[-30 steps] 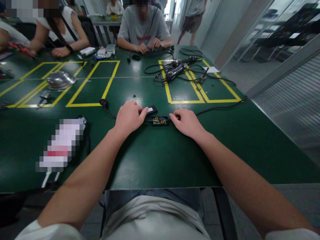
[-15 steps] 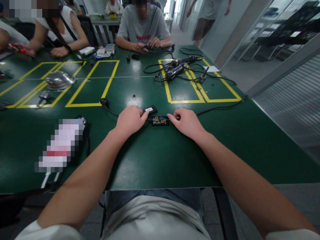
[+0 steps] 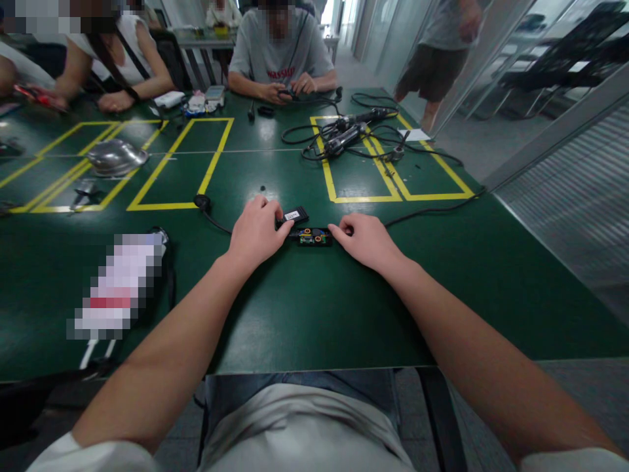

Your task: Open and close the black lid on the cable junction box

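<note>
An open black case with a circuit board (image 3: 314, 238) lies flat on the table between my hands. Green board, orange-ringed round parts and coloured wires show inside it. My left hand (image 3: 258, 229) is closed at the case's left end, where a black cable (image 3: 216, 223) runs out from under it to a round black plug (image 3: 202, 202). The fingers of my right hand (image 3: 366, 239) are pinched on the black cable (image 3: 407, 215) at the other end. Just behind the case lies its black ribbed cover (image 3: 295, 215) with a white label, close to my left fingertips.
A phone-like device (image 3: 120, 282) on a stand is at the left. Black tools with coiled cables (image 3: 344, 139) lie at the back right. A metal shell (image 3: 116, 157) sits far left. People are seated across the green table (image 3: 319, 314); another stands beyond its right corner.
My left fingers have lifted and shifted slightly, showing more of the cover's label. My right hand stays nearly still. The standing person at the back has moved right and nearer.
</note>
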The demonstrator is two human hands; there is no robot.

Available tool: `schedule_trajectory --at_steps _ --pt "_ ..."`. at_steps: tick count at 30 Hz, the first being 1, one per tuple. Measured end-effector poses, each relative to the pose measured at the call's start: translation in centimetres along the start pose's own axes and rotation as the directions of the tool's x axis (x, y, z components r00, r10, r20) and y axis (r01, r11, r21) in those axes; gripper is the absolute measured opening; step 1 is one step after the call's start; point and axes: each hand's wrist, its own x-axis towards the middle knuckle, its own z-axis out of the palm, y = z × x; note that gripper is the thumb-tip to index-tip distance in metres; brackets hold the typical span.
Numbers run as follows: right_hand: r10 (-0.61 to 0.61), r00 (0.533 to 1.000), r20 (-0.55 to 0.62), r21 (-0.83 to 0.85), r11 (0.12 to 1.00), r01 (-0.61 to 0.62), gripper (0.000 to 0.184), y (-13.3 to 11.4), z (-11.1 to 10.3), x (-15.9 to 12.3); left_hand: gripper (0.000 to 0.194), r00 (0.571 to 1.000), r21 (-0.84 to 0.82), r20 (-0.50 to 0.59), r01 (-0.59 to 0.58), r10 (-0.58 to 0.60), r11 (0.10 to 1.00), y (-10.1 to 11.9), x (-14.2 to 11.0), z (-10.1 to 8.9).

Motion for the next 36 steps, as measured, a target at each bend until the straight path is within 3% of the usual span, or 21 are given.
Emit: schedule_trajectory --at_steps 4,6,7,11,15,26,30,36 --pt "0.008 1.0 0.006 -0.007 1.0 -0.008 0.039 0.1 0.1 0.0 0.032 0.995 -0.081 -0.096 -0.023 0.016 0.996 -0.5 0.0 0.8" --pt "0.004 1.0 0.005 -0.005 1.0 -0.004 0.039 0.1 0.1 0.0 0.025 0.996 -0.073 -0.092 -0.012 0.005 0.997 -0.2 0.1 0.7" --pt "0.002 1.0 0.002 -0.005 1.0 -0.002 0.039 0.1 0.1 0.0 0.022 0.997 -0.053 -0.072 0.001 -0.005 0.999 0.0 0.2 0.5" --pt "0.007 1.0 -0.005 -0.011 1.0 -0.007 0.039 0.2 0.3 0.0 0.055 0.99 0.091 0.121 0.059 -0.069 0.994 1.0 0.3 -0.7" --pt "-0.006 1.0 -0.011 -0.026 1.0 0.005 0.039 0.4 0.4 0.0 0.066 0.966 0.19 0.234 0.069 -0.114 0.979 1.3 0.3 -1.0" --pt "-0.101 0.994 0.05 0.026 0.995 0.1 0.033 -0.1 0.3 -0.1 0.063 0.954 0.149 0.267 0.102 -0.139 0.984 1.5 0.6 -1.1" --pt "-0.109 0.993 0.038 0.025 0.994 0.108 0.025 0.1 0.4 -0.1 0.064 0.948 0.212 0.297 0.056 -0.118 0.976 1.9 0.8 -1.5" --pt "-0.111 0.993 0.032 0.037 0.993 0.11 0.024 0.2 0.4 -0.1 0.067 0.948 0.282 0.275 0.077 -0.158 0.956 2.5 0.6 -1.7"
